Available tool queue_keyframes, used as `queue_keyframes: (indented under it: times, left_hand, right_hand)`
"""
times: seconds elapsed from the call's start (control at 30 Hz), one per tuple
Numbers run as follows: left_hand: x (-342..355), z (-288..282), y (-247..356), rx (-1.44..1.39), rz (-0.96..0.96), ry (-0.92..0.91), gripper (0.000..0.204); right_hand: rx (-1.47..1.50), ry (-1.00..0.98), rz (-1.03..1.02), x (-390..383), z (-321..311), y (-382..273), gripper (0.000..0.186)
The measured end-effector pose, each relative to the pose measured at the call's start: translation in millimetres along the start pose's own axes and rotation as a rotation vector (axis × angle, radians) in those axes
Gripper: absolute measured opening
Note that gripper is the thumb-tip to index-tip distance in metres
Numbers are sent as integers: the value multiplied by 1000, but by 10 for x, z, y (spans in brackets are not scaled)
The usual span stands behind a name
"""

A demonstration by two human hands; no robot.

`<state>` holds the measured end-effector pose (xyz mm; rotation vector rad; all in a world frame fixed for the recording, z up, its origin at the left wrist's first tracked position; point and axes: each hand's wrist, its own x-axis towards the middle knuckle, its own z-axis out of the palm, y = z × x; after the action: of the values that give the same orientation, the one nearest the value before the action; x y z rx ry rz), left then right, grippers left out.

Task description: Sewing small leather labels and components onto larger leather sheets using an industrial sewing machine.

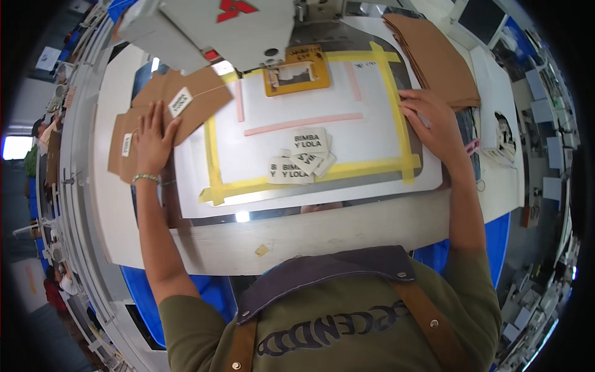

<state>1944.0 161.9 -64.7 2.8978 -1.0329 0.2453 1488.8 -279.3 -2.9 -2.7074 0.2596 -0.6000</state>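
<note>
Left hand (152, 146): open, fingers spread flat over brown pieces (211, 96) at the left side of the white sheet (273, 105); white labels (181, 102) lie on these pieces. Right hand (434, 118): partly curled at the sheet's right edge, beside the yellow tape (403, 130); whether it grips anything cannot be determined. Loose labels (310, 141) are piled at the sheet's lower centre, below the orange frame (297, 92). A brown stack (443, 68) lies at upper right.
</note>
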Motion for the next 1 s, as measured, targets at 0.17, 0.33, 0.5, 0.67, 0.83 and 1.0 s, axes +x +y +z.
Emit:
queue_keyframes:
  times: [0.17,0.33,0.5,0.67,0.83,1.0]
  left_hand:
    - [-178,2,-346,137,-69,-17,83]
    - [-286,-266,-96,334,-380,-117,88]
    - [-367,-706,442,502,-246,42,73]
    - [-504,-854,1385,-125,236,252,51]
    - [-825,-890,2204,-576,583,4,51]
    - [-945,-799,2566,-600,764,-154,70]
  right_hand:
    - [-40,16,-24,-13,48,23,16]
    - [19,36,-84,44,-46,-174,16]
    - [102,-64,-215,154,-43,-519,19]
    - [116,-144,-402,372,375,-834,19]
    - [31,-260,-403,466,657,-1027,25]
    - [100,-189,-399,372,476,-871,24]
